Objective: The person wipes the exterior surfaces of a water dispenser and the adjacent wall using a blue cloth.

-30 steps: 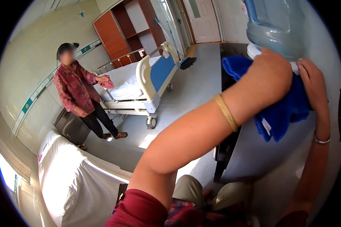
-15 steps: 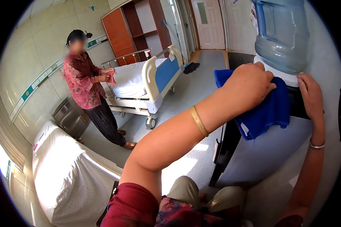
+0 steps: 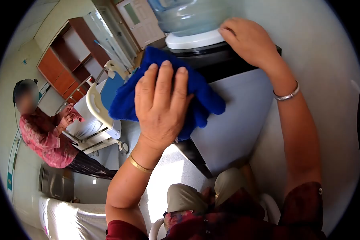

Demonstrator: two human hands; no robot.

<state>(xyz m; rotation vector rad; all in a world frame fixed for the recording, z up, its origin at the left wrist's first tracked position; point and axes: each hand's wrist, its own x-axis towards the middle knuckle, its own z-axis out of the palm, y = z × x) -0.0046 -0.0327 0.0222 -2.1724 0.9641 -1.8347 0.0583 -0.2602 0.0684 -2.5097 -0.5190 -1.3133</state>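
Note:
My left hand (image 3: 160,100) is on a blue cloth (image 3: 206,96), its fingers stretched over the fabric and pressing it against the front corner of a water dispenser (image 3: 236,108). The thumb is partly hidden by the cloth. My right hand (image 3: 248,42) curls its fingertips against the white collar (image 3: 194,40) under the water bottle (image 3: 192,18). That large clear bluish bottle stands upright on the dispenser's black top.
At the left a person (image 3: 44,136) in a pink floral top holds a small pink cloth (image 3: 77,112). Behind them stand a hospital bed (image 3: 94,98) and a brown wardrobe (image 3: 64,60). A white-covered bed (image 3: 80,218) lies at lower left. The wall (image 3: 320,52) runs along my right.
My left hand has drawn the blue cloth from beside the bottle's base toward me, down to the dispenser's front corner. My right hand stays at the collar. The view has turned right.

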